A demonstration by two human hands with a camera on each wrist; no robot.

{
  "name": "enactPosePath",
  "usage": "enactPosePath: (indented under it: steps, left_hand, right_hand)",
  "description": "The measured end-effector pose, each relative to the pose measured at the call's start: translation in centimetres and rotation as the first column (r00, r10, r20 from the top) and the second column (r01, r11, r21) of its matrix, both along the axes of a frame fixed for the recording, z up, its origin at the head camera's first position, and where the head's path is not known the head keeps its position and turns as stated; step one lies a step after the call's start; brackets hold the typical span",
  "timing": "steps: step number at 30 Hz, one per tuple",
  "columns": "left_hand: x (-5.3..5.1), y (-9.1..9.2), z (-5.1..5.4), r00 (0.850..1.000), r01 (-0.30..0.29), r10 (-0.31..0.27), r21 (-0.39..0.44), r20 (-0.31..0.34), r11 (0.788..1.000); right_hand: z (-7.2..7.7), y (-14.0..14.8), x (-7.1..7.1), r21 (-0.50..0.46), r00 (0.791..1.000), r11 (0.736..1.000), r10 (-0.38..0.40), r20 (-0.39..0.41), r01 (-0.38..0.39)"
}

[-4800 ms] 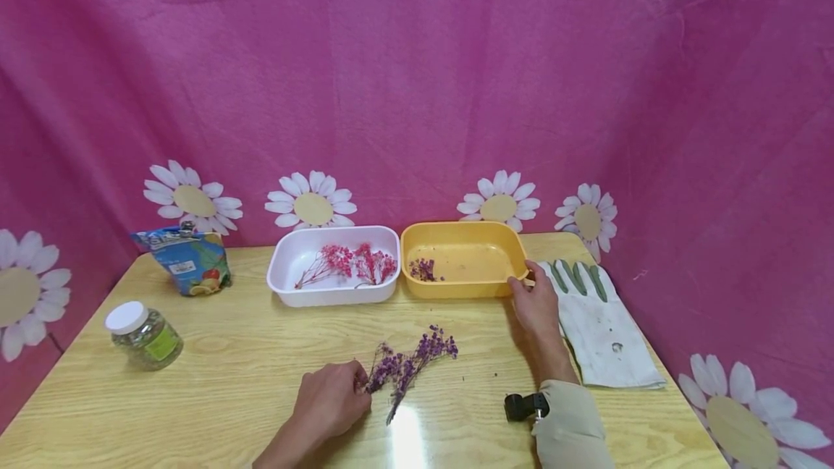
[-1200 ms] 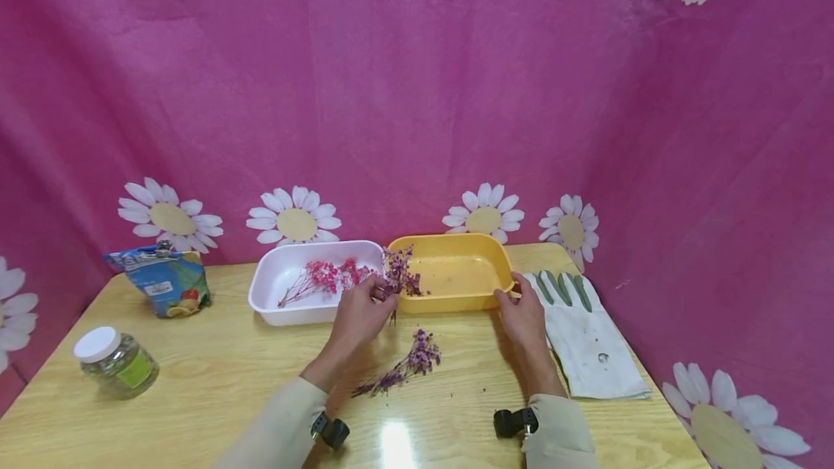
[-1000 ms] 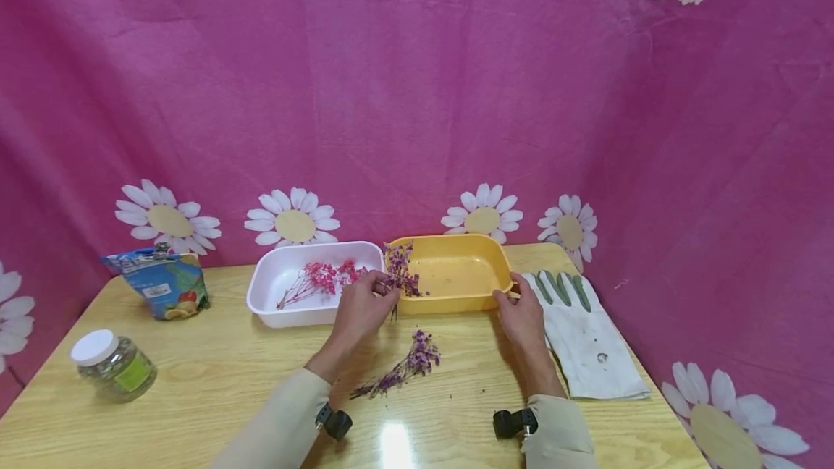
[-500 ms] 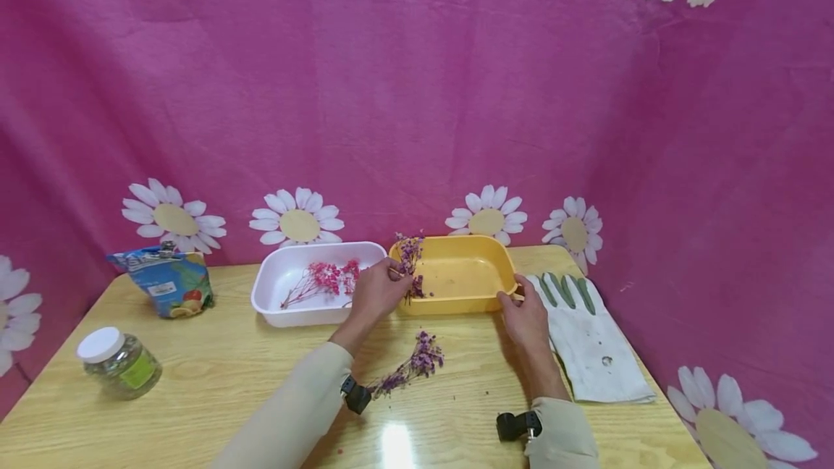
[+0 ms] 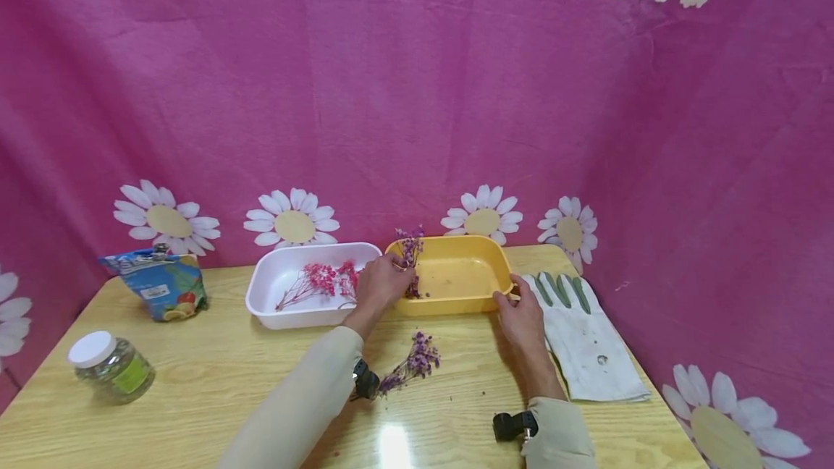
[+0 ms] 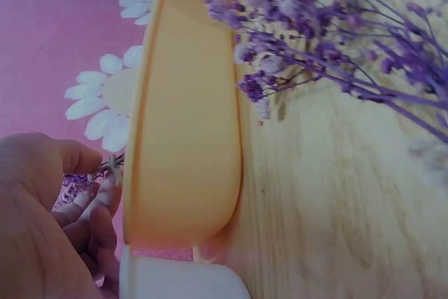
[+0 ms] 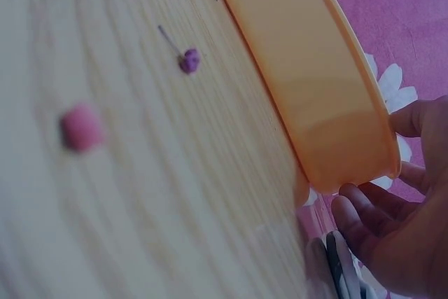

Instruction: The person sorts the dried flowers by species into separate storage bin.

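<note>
My left hand [image 5: 384, 282] pinches a sprig of purple dried flowers [image 5: 409, 244] by its stems, above the left end of the yellow tub [image 5: 456, 305]. In the left wrist view the pinched stems [image 6: 112, 164] show between thumb and finger, beside the tub's rim. The right hand [image 5: 523, 318] grips the tub's front right corner, thumb at the rim and fingers beneath it in the right wrist view. Some purple blossoms lie inside the tub, partly hidden by the left hand. A second purple sprig [image 5: 417, 364] lies on the table in front.
Left of the yellow tub stands a white tub [image 5: 293, 320] holding pink dried flowers [image 5: 319, 278]. A blue pouch [image 5: 159, 284] and a white-lidded jar [image 5: 112, 368] are at far left. White work gloves [image 5: 594, 353] lie at right. Small flower bits dot the table.
My left hand has lifted one purple sprig off the table and carried it forward to the yellow tub, lately edging right over its rim. The right hand keeps its grip on the corner.
</note>
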State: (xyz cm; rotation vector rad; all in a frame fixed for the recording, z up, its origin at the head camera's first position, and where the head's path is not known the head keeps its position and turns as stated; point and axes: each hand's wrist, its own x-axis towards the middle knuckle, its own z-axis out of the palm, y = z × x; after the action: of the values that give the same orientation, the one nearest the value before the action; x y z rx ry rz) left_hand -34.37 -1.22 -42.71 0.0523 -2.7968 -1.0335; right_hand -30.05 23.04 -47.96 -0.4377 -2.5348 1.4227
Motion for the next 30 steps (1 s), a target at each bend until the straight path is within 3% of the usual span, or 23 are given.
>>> enactPosePath:
  steps: [4,11,22,30]
  left_hand:
    - [0.2,0.2,-0.3,1.000,0.002,-0.002,-0.018,-0.002,1.000]
    - [1.3,-0.1,-0.8,0.994,0.061,-0.061,-0.005,-0.088,0.998]
    - [3.7,-0.7,-1.1,0.961,0.176,-0.159,0.053,-0.228,0.983]
    - [5.9,-1.0,-1.7,0.956,0.240,-0.214,0.114,-0.203,0.964]
  right_hand:
    - [0.1,-0.1,0.0,-0.004,1.000,1.000,0.004,0.005,-0.004]
    - [0.4,-0.2,0.1,-0.015,1.000,1.000,0.010,0.011,-0.009]
    - [0.0,0.0,0.2,-0.014,1.000,1.000,0.011,-0.009,-0.011]
    - [-0.1,0.0,0.2,-0.004,1.000,1.000,0.016,-0.016,-0.016]
